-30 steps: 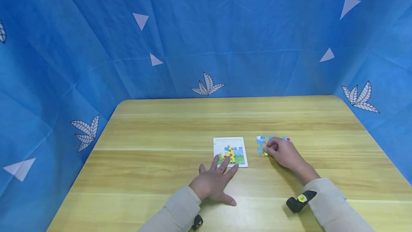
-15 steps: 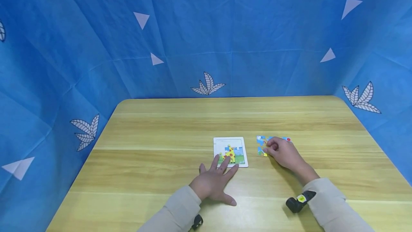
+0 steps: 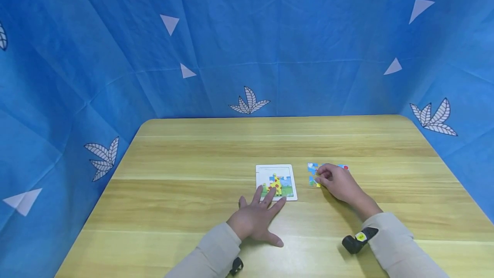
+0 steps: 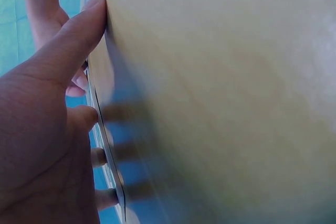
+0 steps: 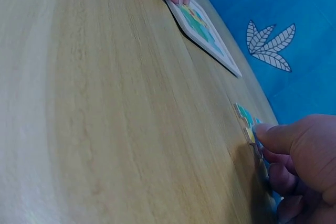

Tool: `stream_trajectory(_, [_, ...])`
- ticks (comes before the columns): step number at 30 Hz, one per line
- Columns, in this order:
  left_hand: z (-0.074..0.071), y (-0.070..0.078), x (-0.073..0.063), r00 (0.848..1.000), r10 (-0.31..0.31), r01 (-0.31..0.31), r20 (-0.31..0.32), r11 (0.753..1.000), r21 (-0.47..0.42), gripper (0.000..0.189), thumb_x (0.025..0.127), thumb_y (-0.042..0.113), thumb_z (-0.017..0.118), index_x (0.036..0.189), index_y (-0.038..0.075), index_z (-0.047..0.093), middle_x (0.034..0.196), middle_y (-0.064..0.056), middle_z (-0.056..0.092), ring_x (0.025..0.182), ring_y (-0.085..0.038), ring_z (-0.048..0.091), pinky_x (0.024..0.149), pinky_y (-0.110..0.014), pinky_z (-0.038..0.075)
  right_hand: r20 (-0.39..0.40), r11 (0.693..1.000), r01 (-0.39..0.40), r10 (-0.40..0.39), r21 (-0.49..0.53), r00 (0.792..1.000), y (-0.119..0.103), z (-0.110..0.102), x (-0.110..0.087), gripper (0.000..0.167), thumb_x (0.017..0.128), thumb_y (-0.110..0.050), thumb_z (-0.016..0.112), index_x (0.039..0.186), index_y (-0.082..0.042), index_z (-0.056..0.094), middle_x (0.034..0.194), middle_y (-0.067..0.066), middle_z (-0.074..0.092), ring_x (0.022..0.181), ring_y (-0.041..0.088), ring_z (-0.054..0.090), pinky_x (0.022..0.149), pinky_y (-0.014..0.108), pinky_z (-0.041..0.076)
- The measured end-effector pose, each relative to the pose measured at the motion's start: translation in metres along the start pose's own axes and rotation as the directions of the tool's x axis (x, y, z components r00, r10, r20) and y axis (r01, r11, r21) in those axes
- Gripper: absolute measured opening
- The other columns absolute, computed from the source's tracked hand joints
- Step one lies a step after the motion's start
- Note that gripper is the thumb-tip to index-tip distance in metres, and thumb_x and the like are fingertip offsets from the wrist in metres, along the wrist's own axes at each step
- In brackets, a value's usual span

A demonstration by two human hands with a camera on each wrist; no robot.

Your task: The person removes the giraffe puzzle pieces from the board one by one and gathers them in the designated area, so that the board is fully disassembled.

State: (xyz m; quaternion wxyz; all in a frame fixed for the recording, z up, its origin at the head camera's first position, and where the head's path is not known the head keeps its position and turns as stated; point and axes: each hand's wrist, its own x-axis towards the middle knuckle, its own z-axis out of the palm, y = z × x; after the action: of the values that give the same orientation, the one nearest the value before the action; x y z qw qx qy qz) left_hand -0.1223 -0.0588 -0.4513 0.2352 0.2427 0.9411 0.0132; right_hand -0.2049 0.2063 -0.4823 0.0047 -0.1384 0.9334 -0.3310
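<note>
My left hand lies with fingers spread, its fingertips resting on the near edge of a square white puzzle board. Part of a giraffe picture is assembled in the board; its upper left shows bare white. To the right, my right hand has curled fingers and pinches a small jigsaw puzzle piece between thumb and fingers, low over the table. Loose puzzle pieces lie around those fingertips, partly hidden by the hand. In the right wrist view, the thumb covers much of the pinched piece.
The wooden table extends around the board and pieces. A red-and-blue puzzle piece shows just beyond the right hand. Blue curtain stands behind and along both sides. A black wrist camera sits at the right sleeve.
The right fingertips have shifted very slightly at the loose pieces, and less of the piece by them shows. The left hand and the board stay put.
</note>
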Motion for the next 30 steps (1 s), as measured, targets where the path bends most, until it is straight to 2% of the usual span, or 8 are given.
stream_trajectory(6, [0.000, 0.000, -0.001, 1.000, -0.001, 0.001, 0.002, 1.000, 0.003, 0.107, 0.066, 0.077, 0.059, 0.151, 0.040, 0.007, 0.160, 0.002, -0.001, 0.145, -0.033, 0.000, 0.101, -0.070, 0.022, 0.022, 1.000, 0.003, -0.003, 0.004, 1.000, 0.000, 0.000, 0.000, 0.015, 0.086, -0.011, 0.068, 0.098, -0.003, 0.064, 0.082, 0.001, 0.063, 0.074, 0.013, 0.057, 0.072, 0.036, 0.047])
stream_trajectory(10, [0.000, 0.000, -0.001, 1.000, -0.002, 0.002, 0.001, 1.000, 0.000, 0.106, 0.066, 0.077, 0.060, 0.151, 0.040, 0.007, 0.160, 0.002, -0.001, 0.145, -0.032, 0.000, 0.101, -0.070, 0.022, 0.009, 1.000, 0.007, -0.007, -0.001, 1.000, 0.000, -0.001, 0.000, 0.014, 0.086, -0.011, 0.067, 0.097, -0.003, 0.064, 0.081, 0.001, 0.063, 0.073, 0.013, 0.056, 0.071, 0.034, 0.047])
stream_trajectory(16, [-0.001, 0.001, 0.000, 1.000, -0.001, 0.001, 0.001, 1.000, 0.001, 0.106, 0.066, 0.077, 0.060, 0.151, 0.040, 0.008, 0.160, 0.002, -0.001, 0.145, -0.033, 0.000, 0.101, -0.070, 0.022, -0.029, 1.000, 0.009, -0.009, 0.005, 1.000, -0.002, -0.003, 0.001, 0.013, 0.087, -0.010, 0.066, 0.097, -0.002, 0.064, 0.078, 0.000, 0.064, 0.064, 0.012, 0.052, 0.062, 0.029, 0.045])
stream_trajectory(17, [-0.001, 0.001, -0.001, 1.000, -0.002, 0.002, 0.000, 1.000, 0.001, 0.106, 0.066, 0.077, 0.060, 0.151, 0.040, 0.008, 0.160, 0.002, -0.001, 0.145, -0.033, 0.001, 0.101, -0.070, 0.022, -0.030, 1.000, 0.008, -0.007, 0.010, 1.000, -0.003, -0.003, 0.002, 0.013, 0.088, -0.010, 0.065, 0.097, -0.002, 0.064, 0.078, 0.001, 0.064, 0.063, 0.012, 0.052, 0.065, 0.031, 0.044])
stream_trajectory(20, [-0.001, 0.001, -0.001, 1.000, -0.002, 0.002, -0.004, 1.000, -0.003, 0.106, 0.066, 0.076, 0.061, 0.151, 0.040, 0.009, 0.160, 0.002, 0.000, 0.145, -0.033, 0.001, 0.101, -0.070, 0.022, -0.025, 0.999, -0.002, 0.003, 0.035, 1.000, -0.007, -0.002, 0.003, 0.015, 0.088, -0.010, 0.064, 0.100, -0.001, 0.064, 0.080, 0.003, 0.064, 0.062, 0.012, 0.053, 0.064, 0.032, 0.045])
stream_trajectory(23, [0.000, 0.000, -0.001, 1.000, 0.000, 0.000, -0.008, 1.000, -0.006, 0.106, 0.066, 0.076, 0.061, 0.151, 0.039, 0.009, 0.160, 0.002, 0.000, 0.145, -0.033, 0.001, 0.101, -0.070, 0.022, -0.014, 0.998, -0.009, 0.010, 0.064, 1.000, -0.011, 0.000, 0.004, 0.017, 0.089, -0.011, 0.063, 0.102, 0.000, 0.063, 0.082, 0.005, 0.063, 0.063, 0.012, 0.053, 0.062, 0.029, 0.046])
stream_trajectory(24, [0.000, 0.000, -0.001, 1.000, 0.000, 0.000, -0.008, 1.000, -0.010, 0.106, 0.066, 0.076, 0.061, 0.151, 0.039, 0.009, 0.160, 0.002, 0.000, 0.145, -0.033, 0.001, 0.101, -0.070, 0.022, -0.011, 0.997, -0.010, 0.011, 0.073, 1.000, -0.013, 0.001, 0.005, 0.018, 0.089, -0.011, 0.063, 0.103, 0.000, 0.063, 0.082, 0.005, 0.063, 0.064, 0.013, 0.053, 0.057, 0.026, 0.046])
stream_trajectory(30, [-0.001, 0.000, -0.001, 1.000, 0.002, -0.002, -0.008, 1.000, -0.014, 0.106, 0.066, 0.076, 0.061, 0.151, 0.039, 0.009, 0.160, 0.001, 0.001, 0.145, -0.033, 0.001, 0.100, -0.071, 0.021, -0.009, 0.993, 0.022, -0.021, 0.115, 1.000, -0.023, 0.006, 0.010, 0.020, 0.089, -0.012, 0.065, 0.104, 0.001, 0.064, 0.082, 0.004, 0.063, 0.068, 0.012, 0.055, 0.062, 0.024, 0.046])
